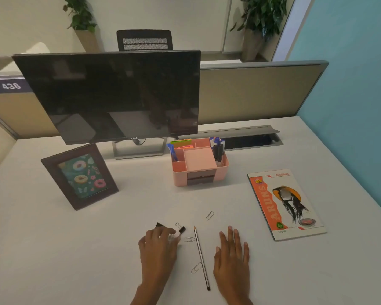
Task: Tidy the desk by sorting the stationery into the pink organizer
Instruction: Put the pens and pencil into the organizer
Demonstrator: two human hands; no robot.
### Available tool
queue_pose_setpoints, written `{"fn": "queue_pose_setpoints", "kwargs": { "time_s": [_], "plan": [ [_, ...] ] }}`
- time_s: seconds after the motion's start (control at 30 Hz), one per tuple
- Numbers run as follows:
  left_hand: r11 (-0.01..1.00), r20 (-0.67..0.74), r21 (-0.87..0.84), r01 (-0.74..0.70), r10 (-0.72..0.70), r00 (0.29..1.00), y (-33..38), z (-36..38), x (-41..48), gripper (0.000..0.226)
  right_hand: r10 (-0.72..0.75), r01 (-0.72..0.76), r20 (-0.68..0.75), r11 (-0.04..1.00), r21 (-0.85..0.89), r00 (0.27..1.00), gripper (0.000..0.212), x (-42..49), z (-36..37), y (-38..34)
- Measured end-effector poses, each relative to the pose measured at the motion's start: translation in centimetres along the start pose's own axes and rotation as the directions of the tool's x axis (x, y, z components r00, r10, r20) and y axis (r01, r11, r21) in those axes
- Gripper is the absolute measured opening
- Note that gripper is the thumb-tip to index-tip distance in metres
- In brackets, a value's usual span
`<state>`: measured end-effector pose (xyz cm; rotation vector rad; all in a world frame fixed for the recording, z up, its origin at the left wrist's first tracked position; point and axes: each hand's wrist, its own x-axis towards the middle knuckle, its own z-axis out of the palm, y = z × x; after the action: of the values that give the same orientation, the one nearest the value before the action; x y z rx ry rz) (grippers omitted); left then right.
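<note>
The pink organizer (221, 170) stands mid-desk, holding blue pens, black markers and coloured sticky notes. In front of it lie loose paper clips (209, 215), (189, 239), (196, 267), a pencil (201, 256) and two black binder clips (180, 229), (160, 225). My left hand (157, 245) rests on the desk with fingers curled over a small clear item next to the binder clips; what it grips is unclear. My right hand (232, 254) lies flat and open to the right of the pencil, holding nothing.
A dark monitor (110, 95) stands behind the organizer. A framed doughnut picture (80, 176) leans at the left. An orange and white notebook (284, 203) lies at the right. A cable slot (249, 140) runs along the back partition.
</note>
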<state>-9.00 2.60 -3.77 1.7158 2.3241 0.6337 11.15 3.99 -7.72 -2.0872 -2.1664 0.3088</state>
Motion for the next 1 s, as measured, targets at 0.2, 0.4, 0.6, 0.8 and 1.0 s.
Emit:
{"fn": "queue_pose_setpoints", "kwargs": {
  "time_s": [0.2,0.4,0.6,0.8,1.0],
  "plan": [
    [0.994,0.024,0.104,-0.016,0.014,1.0,0.0,-0.3,-0.7,0.026,0.009,-0.008,-0.007,1.0,0.028,1.0,0.056,-0.3,-0.4,-0.1],
    [0.987,0.074,0.161,-0.011,-0.001,0.997,0.2,0.2,-0.7,0.025,-0.004,0.027,-0.121,0.982,0.185,0.993,0.051,-1.0,-0.6,-0.7],
    [0.986,0.084,0.156,0.063,-0.077,0.994,0.2,1.0,-1.1,0.018,-0.063,0.112,-0.219,0.969,0.22,0.974,0.041,-2.7,0.5,-3.3],
    [0.986,0.11,0.125,0.11,-0.124,0.986,0.3,1.2,-0.8,0.012,-0.088,0.139,-0.254,0.972,0.191,0.963,0.049,-2.3,0.3,-2.7],
    [0.984,0.061,-0.071,0.161,-0.157,0.986,1.6,0.1,0.1,0.005,-0.116,0.177,-0.275,0.962,0.208,0.955,0.021,-2.0,0.8,-2.2]
  ]
}}
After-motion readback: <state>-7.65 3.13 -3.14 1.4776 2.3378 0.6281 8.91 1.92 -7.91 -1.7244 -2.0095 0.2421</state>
